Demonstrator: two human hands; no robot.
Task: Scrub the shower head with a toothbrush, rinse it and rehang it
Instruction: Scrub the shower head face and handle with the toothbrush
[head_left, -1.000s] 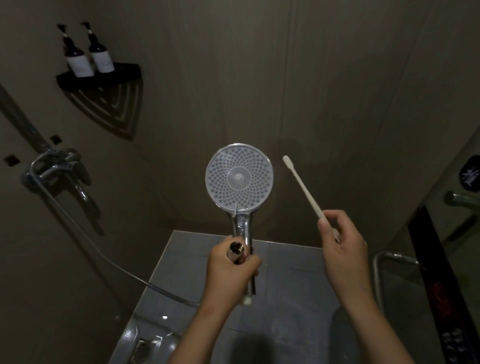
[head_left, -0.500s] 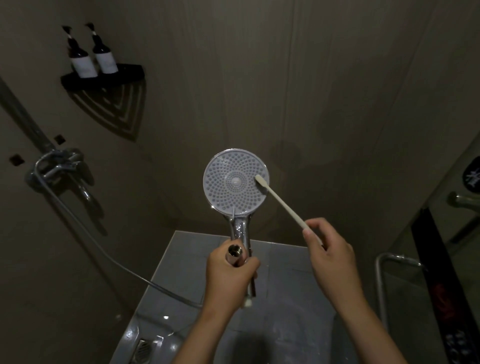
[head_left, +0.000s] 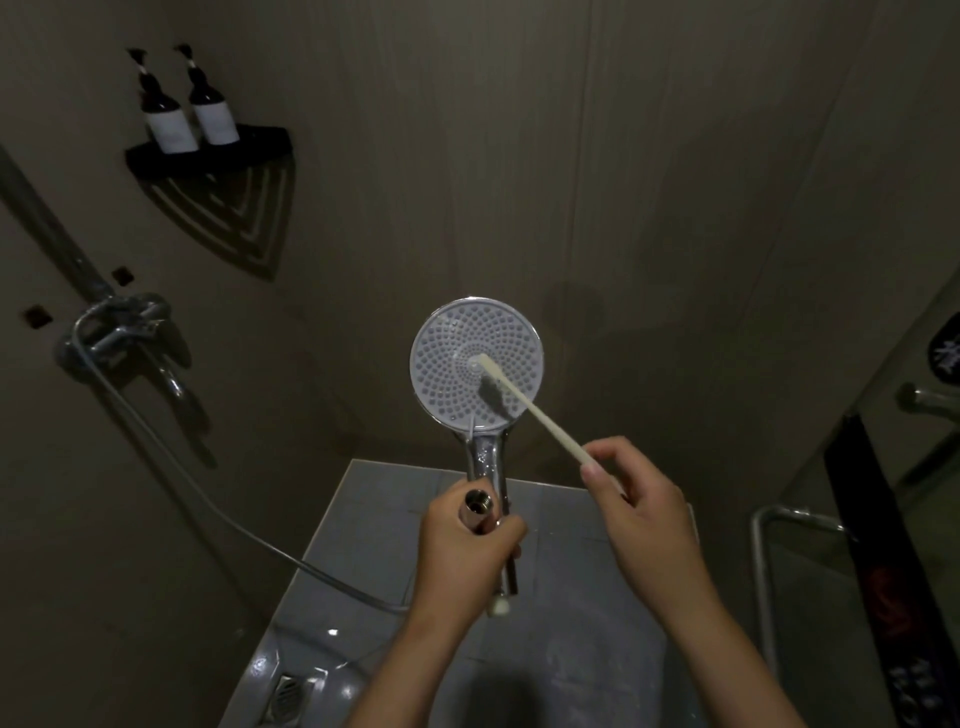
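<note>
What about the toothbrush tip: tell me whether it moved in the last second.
Yes. The toothbrush tip moved left, toward the corner shelf side, onto the middle of the shower head.

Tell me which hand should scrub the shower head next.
Right: the right hand pinches the toothbrush, tip on the shower head; the left hand grips its handle.

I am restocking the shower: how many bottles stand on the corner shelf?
2. The left bottle and the right bottle stand side by side on the black corner shelf, upper left.
</note>
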